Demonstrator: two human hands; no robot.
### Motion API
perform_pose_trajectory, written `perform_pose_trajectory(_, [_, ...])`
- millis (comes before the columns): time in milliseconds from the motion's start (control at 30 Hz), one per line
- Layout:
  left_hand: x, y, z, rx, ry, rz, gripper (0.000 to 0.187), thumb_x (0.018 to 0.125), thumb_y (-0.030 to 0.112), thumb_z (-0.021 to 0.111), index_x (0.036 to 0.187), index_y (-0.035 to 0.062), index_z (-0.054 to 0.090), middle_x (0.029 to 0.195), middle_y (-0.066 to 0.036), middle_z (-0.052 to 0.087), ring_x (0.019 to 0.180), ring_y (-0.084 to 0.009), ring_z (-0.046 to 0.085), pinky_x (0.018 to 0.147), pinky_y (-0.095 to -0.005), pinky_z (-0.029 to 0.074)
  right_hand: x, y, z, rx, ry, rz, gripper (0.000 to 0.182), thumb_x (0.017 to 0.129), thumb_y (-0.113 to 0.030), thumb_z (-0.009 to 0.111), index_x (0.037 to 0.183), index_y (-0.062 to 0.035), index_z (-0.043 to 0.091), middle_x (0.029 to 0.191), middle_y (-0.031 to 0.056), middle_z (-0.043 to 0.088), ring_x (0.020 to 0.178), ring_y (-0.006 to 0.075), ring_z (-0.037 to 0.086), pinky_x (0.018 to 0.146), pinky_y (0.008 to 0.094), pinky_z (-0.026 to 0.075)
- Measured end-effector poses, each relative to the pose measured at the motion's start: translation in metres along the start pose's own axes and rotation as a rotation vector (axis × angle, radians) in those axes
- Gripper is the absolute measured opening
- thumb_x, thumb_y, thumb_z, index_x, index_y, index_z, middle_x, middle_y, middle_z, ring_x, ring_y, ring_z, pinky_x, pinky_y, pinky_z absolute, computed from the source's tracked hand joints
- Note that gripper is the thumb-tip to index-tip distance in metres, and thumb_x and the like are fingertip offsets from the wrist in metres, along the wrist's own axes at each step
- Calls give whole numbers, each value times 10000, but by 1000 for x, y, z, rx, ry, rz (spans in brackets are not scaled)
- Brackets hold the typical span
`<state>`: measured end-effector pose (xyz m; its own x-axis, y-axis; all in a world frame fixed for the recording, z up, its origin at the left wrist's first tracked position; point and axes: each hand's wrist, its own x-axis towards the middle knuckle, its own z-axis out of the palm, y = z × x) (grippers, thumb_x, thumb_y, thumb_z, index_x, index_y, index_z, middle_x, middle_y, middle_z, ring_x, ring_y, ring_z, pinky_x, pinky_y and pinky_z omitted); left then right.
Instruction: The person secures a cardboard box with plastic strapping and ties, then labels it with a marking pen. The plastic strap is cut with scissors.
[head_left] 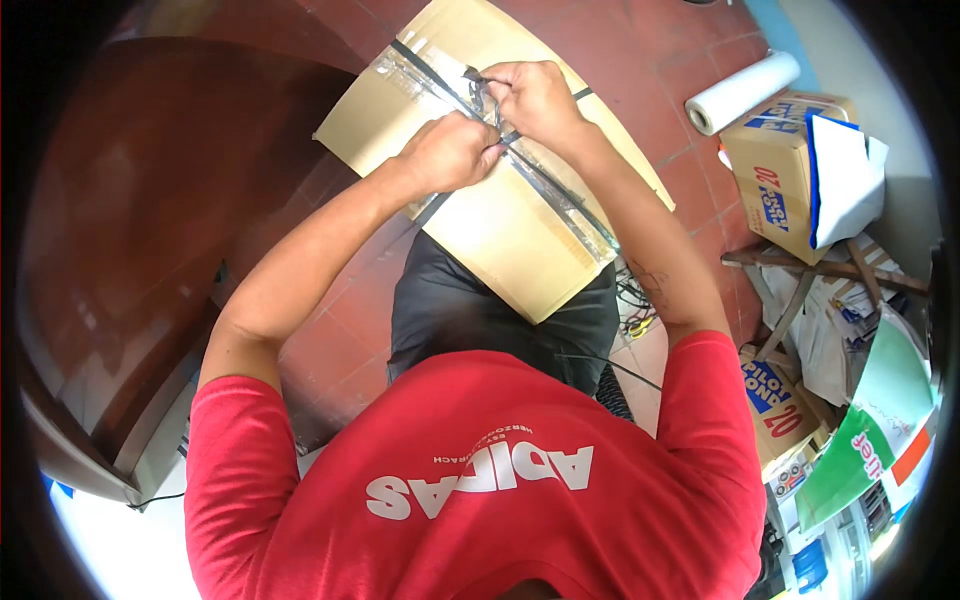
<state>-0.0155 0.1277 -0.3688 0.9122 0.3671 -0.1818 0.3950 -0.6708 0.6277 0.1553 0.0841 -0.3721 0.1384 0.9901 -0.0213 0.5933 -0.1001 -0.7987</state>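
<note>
1. Left grip [452, 150] is clamped on the black strap [430, 72].
2. Right grip [537, 103], just beside it, has fingers together, pinching this strap.
3. The box [482, 232] is directly under both grips.

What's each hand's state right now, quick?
Left hand: closed, apparently gripping the dark strap across the carton.
Right hand: closed, fingertips pinching a dark strap piece.
</note>
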Motion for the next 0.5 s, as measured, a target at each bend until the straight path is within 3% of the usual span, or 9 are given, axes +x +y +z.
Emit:
perform_pose_trajectory(100, [-1, 0, -1, 55, 13, 62, 256, 913, 224, 645, 759, 19, 652, 621, -204, 605, 593, -404, 616, 595, -471, 512, -8, 13, 11, -59, 51, 132, 137, 834, -100, 669, 960, -56, 697, 856, 175, 697, 809, 394, 662, 737, 465, 525])
perform_pose_trajectory(200, [-4, 3, 1, 31, 73, 56, 251, 911, 222, 646, 752, 28, 646, 603, -197, 598, 580, -407, 610, 580, -470, 508, -34, 29, 6, -209, 154, -62, 61, 849, -85, 645, 883, -66, 693, 909, 130, 699, 833, 369, 662, 730, 453, 536])
perform_pose_trajectory(333, [-6, 5, 4, 11, 131, 44, 253, 916, 225, 643, 746, 37, 636, 579, -194, 581, 572, -409, 605, 570, -470, 502, -34, 26, -3, -304, 119, -89, 93, 847, -100, 639, 890, -66, 714, 928, 100, 699, 903, 331, 641, 817, 436, 505])
perform_pose_trajectory(400, [-8, 5, 3, 21, 138, 37, 258, 918, 230, 642, 746, 37, 632, 572, -194, 576, 567, -409, 603, 565, -469, 500, -27, 30, -13, -352, -99, -153, 111, 838, -131, 663, 889, -48, 715, 890, 78, 682, 947, 287, 600, 871, 420, 426])
perform_pose_trajectory(433, [-8, 5, 3, 5, 151, 24, 262, 921, 232, 642, 747, 37, 628, 570, -195, 573, 563, -408, 601, 562, -466, 499, -30, 29, -20, -351, -99, -156, 111, 838, -131, 663, 889, -48, 715, 890, 78, 682, 947, 287, 600, 871, 420, 426])
perform_pose_trajectory(500, [-5, 7, 7, -23, 166, 19, 266, 924, 235, 641, 748, 36, 625, 568, -195, 571, 559, -407, 600, 559, -464, 498, -49, 20, -38, -375, -282, -95, 190, 806, -176, 678, 935, -47, 729, 969, 90, 670, 1035, 294, 554, 965, 437, 362])
